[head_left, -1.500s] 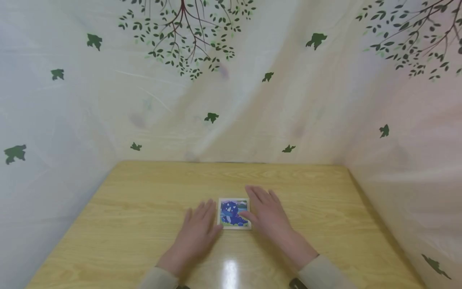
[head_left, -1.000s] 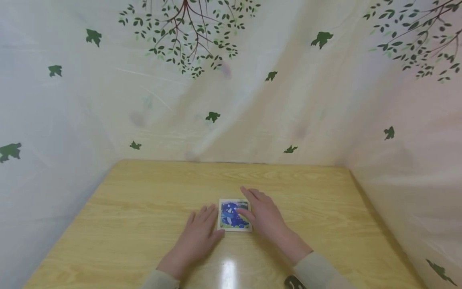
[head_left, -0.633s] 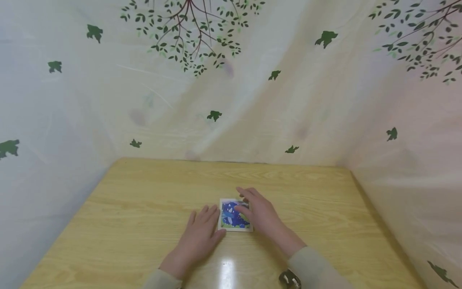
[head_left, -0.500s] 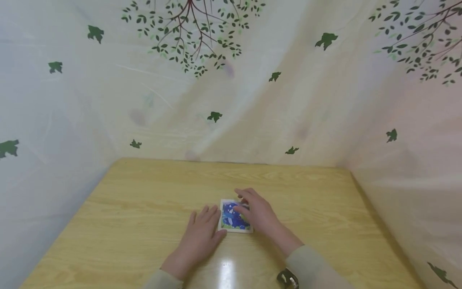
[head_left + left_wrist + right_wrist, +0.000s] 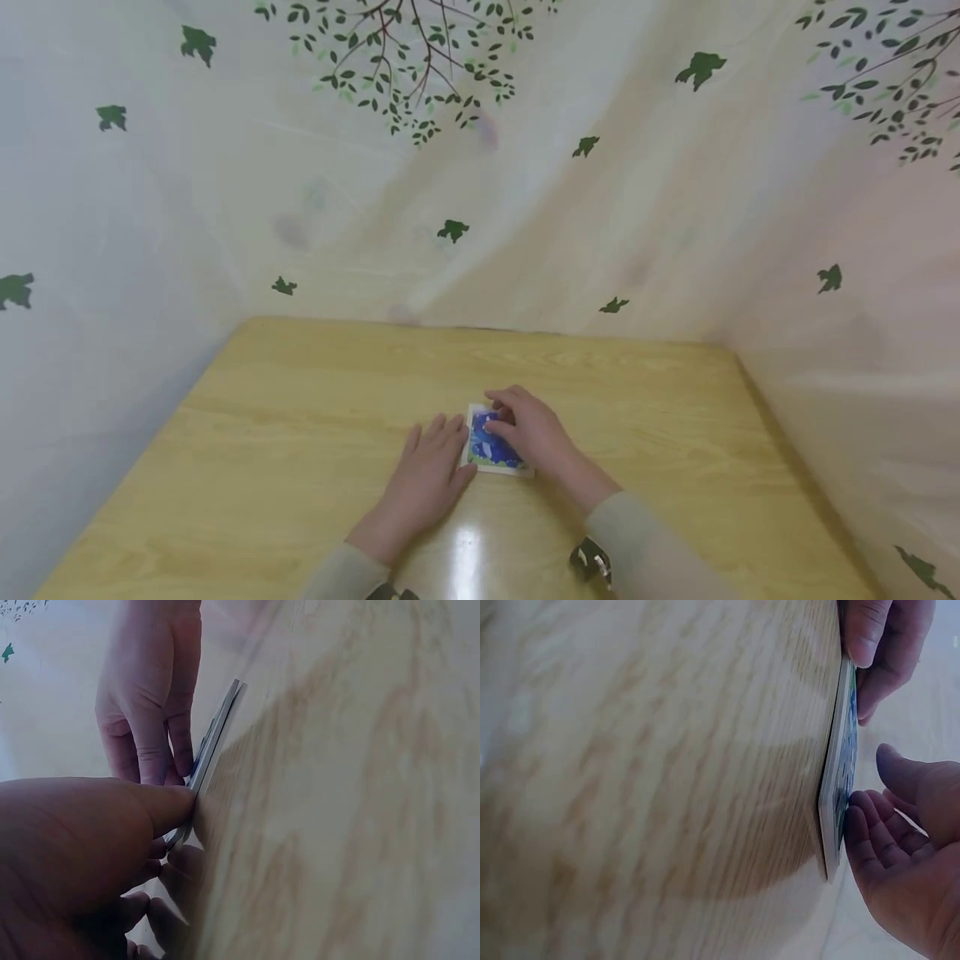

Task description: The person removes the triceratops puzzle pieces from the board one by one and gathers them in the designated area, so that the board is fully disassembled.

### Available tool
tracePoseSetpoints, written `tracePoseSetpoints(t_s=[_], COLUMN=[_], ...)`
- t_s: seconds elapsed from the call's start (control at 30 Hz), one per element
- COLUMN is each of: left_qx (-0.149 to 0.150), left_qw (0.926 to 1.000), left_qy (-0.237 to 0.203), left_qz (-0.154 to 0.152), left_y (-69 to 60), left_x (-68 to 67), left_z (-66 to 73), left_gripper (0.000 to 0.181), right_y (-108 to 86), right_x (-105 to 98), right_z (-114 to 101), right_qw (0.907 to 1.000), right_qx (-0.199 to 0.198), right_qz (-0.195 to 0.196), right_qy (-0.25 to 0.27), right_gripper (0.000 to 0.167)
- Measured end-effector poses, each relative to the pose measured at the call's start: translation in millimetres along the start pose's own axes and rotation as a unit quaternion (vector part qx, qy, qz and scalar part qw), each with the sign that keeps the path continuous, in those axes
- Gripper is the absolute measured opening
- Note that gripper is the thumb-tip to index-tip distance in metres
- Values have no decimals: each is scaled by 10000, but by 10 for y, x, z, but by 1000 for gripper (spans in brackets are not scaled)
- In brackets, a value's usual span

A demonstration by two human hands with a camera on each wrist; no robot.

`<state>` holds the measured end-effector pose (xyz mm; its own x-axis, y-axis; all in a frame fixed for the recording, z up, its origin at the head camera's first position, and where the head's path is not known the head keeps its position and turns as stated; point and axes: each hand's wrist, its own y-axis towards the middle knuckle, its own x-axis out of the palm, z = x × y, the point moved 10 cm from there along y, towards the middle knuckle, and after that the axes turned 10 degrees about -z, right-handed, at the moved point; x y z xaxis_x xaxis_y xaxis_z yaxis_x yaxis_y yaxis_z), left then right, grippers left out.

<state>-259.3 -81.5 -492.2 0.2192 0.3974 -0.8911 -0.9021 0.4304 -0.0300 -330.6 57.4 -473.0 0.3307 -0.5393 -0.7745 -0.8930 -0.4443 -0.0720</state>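
Observation:
A small square picture board (image 5: 489, 446) with a white border and a blue cartoon figure lies on the table. My left hand (image 5: 427, 475) rests along its left side, fingers straight, thumb at the near left corner. In the left wrist view that thumb touches the edge of the board (image 5: 214, 742). Over the right part of the picture is my right hand (image 5: 536, 429), fingers bent. Its fingertips meet the face of the board (image 5: 838, 772) in the right wrist view, while the thumb stands apart from them. Nothing shows between thumb and fingers.
The wooden table (image 5: 300, 375) reaches back to a pale curtain (image 5: 360, 200) printed with branches and leaves, which also runs along both sides. Dark straps sit at the wrists, the right strap (image 5: 590, 560) showing below its sleeve.
My right hand has moved left and inward over the picture, its fingers bending more. The left hand has stayed at the board's left side. The head view has shifted slightly.

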Motion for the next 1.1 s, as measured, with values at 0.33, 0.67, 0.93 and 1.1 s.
tracePoseSetpoints(t_s=[0.33, 0.67, 0.93, 1.1], left_qx=[-22, -22, -140, -116], left_qw=[9996, 9988, 9988, 9988], left_qy=[262, 476, 426, 424], left_qz=[-89, -127, -200, -197], left_y=[67, 68, 47, 42], left_x=[-14, 34, 33, 28], left_z=[40, 23, -57, -55], left_gripper=[61, 62, 63, 63], right_y=[36, -23, -19, -42], right_x=[-57, 7, 107, 130], right_z=[131, 108, -8, -59], right_qw=[9990, 9984, 9971, 9945], right_qx=[231, 438, 141, -66], right_qz=[-164, -329, -539, -552], right_qy=[354, 103, -521, -889], right_gripper=[38, 32, 36, 38])
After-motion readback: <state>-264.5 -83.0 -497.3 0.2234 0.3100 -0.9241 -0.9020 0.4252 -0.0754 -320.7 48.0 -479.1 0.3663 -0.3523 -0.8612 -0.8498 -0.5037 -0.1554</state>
